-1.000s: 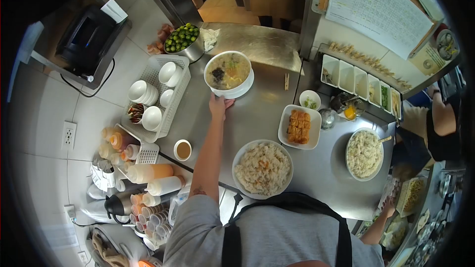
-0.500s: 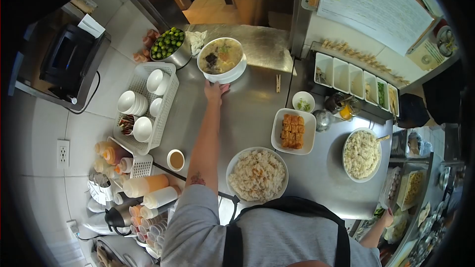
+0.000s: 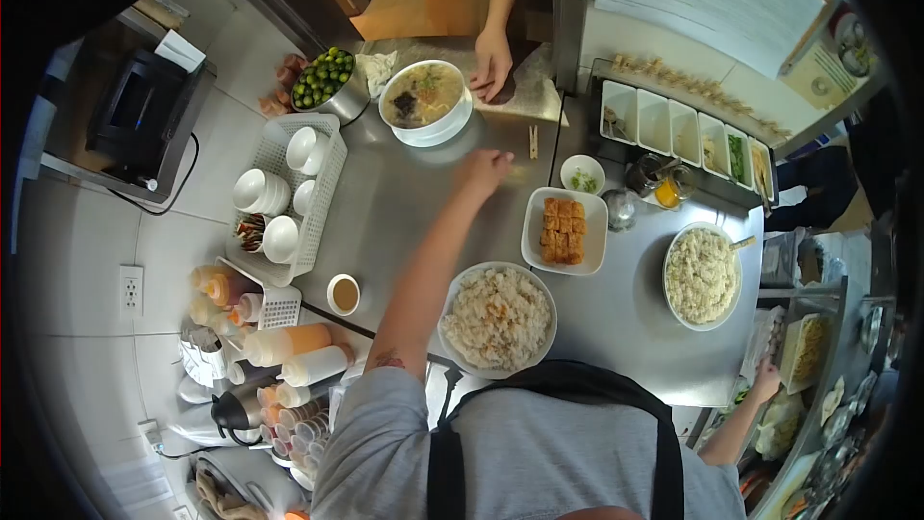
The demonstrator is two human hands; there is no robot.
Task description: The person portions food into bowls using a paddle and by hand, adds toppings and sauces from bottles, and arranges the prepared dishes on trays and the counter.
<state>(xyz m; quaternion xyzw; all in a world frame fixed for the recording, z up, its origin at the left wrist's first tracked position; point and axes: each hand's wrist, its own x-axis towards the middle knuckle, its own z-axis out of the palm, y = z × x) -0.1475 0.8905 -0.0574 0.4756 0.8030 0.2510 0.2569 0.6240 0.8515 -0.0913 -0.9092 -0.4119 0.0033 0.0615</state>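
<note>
My left hand point(image 3: 484, 173) is over the steel counter, motion-blurred, apart from the soup bowl and short of a wooden clothespin point(image 3: 533, 142). Whether its fingers are curled or spread is unclear. The white soup bowl point(image 3: 423, 101), with broth, greens and something dark in it, sits on a white plate near the pass ledge. Another person's hand point(image 3: 493, 65) reaches down beside the bowl's right rim. Far to the right and low, my right hand point(image 3: 765, 380) is by the shelf containers; its fingers are too small and partly hidden to read.
Near my body stands a bowl of fried rice point(image 3: 498, 318). A square dish of cut golden pieces point(image 3: 563, 231), a small bowl of scallions point(image 3: 582, 174) and another rice bowl point(image 3: 703, 274) are to the right. A basket of bowls point(image 3: 322, 193) and a sauce cup point(image 3: 343, 295) are left.
My left hand has come off the soup bowl and moved right, toward the clothespin. The other person's hand has come down beside the bowl. My right hand has shifted slightly upward along the shelf.
</note>
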